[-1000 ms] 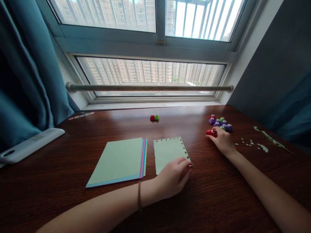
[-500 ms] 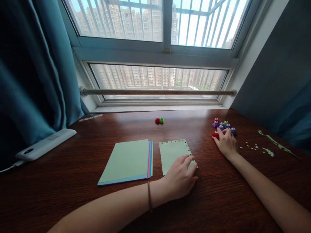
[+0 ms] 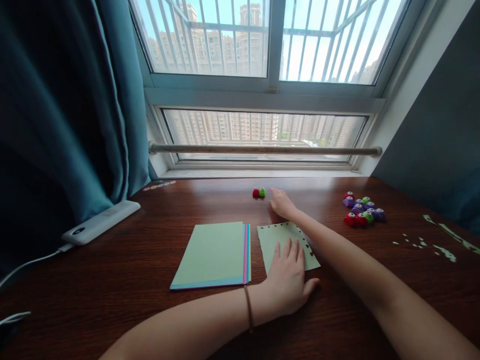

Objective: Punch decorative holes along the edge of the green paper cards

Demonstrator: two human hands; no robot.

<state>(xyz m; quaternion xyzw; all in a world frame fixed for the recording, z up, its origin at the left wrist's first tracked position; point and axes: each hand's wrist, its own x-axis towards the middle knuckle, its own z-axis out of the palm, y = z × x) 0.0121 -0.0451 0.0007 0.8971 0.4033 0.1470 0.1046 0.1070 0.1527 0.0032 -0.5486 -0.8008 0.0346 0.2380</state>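
Note:
My left hand (image 3: 287, 280) lies flat with fingers spread on a pale green sheet (image 3: 275, 240), which has small holes along its top and right edges. My right hand (image 3: 282, 204) reaches over the table beyond that sheet, its fingers drawn together; whether something is inside them is hidden. Just left of its fingertips stand a small red piece (image 3: 255, 192) and a small green piece (image 3: 262, 192) side by side, each with an eye-like top, perhaps craft punches. A cluster of similar purple pieces (image 3: 357, 208), with red and green ones, sits farther right.
A stack of coloured paper (image 3: 213, 255) lies left of the sheet. Paper scraps (image 3: 444, 252) and a torn strip (image 3: 455, 235) are at the right. A white power bank-like device (image 3: 101, 222) with a cable lies by the curtain (image 3: 123, 125). The window bar (image 3: 262, 149) runs behind the table.
My right hand has moved left from the cluster to beside the red and green pair. My left hand's fingers have straightened and spread on the sheet. The view has shifted slightly left.

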